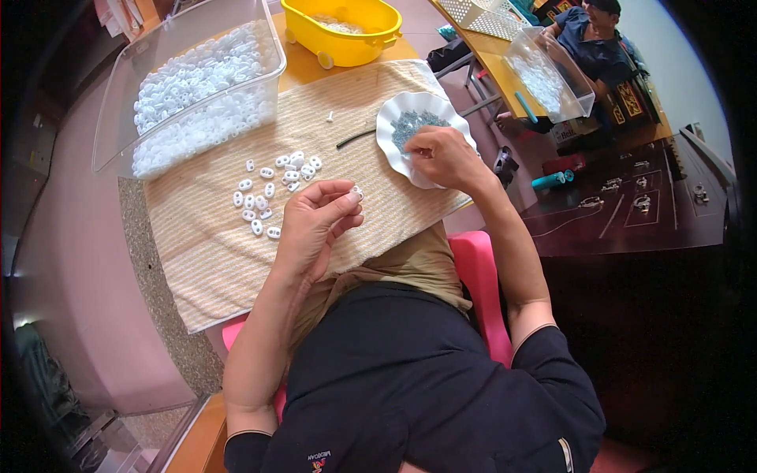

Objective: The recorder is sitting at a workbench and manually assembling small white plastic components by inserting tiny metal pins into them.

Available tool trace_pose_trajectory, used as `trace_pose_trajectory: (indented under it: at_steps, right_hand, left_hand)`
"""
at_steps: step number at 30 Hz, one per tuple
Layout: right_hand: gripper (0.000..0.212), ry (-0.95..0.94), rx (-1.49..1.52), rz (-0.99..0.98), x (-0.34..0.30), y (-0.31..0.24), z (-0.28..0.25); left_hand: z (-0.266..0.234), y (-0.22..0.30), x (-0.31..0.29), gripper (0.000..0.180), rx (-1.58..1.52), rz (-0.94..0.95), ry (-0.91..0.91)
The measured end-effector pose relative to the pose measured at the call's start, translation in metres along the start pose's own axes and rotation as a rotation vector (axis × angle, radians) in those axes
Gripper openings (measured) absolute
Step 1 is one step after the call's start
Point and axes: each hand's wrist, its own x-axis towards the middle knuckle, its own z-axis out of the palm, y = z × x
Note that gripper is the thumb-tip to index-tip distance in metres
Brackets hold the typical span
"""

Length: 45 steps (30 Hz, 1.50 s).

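Observation:
My left hand (322,217) pinches a small white plastic piece with holes (357,191) between thumb and fingertips, above the striped cloth. My right hand (441,154) is over a white scalloped dish (386,118) holding many tiny grey-blue pieces (418,121). Its fingers are drawn together, and whatever they grip is hidden. Left of my left hand, several white oval two-hole pieces (270,190) lie scattered on the cloth. Beside the dish rests a thin dark rod (356,139). A tiny white part (330,117) sits farther back by itself.
A clear plastic bin (280,67) full of white pieces stands at the back left. Next to it is a yellow wheeled tub (347,47). The striped cloth (213,276) covers the table. At the far right, another person (587,43) sits behind a second clear bin (583,106).

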Motion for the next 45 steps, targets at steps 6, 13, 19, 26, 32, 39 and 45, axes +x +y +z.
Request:
trace_pose_trajectory:
  at_steps: [6,13,19,26,32,39,45]
  right_hand:
    - [0.015,0.046,0.073,0.048,-0.009,0.006,0.000]
    - [0.011,0.092,0.157,0.039,-0.015,0.015,0.001]
    - [0.010,0.098,0.273,0.105,-0.022,0.015,0.003]
    - [0.007,0.095,0.729,0.227,-0.031,-0.009,0.009]
    - [0.009,0.017,1.014,0.165,-0.035,-0.044,0.019]
    - [0.008,0.001,1.076,0.078,-0.034,-0.055,0.029]
    - [0.007,-0.005,1.109,0.035,-0.035,-0.058,0.034]
  left_hand:
    - [-0.002,-0.002,0.000,0.019,-0.011,0.014,-0.008]
    - [-0.001,-0.004,0.002,0.018,0.017,0.017,-0.023]
    - [0.001,-0.007,0.002,0.020,0.078,0.085,-0.059]
    - [0.005,-0.014,0.001,0.022,0.149,0.094,-0.086]
    - [0.008,-0.020,0.002,0.022,0.138,0.019,-0.134]
    - [0.008,-0.016,-0.001,0.022,0.062,-0.008,-0.158]
    - [0.008,-0.017,-0.002,0.020,0.070,0.012,-0.170]
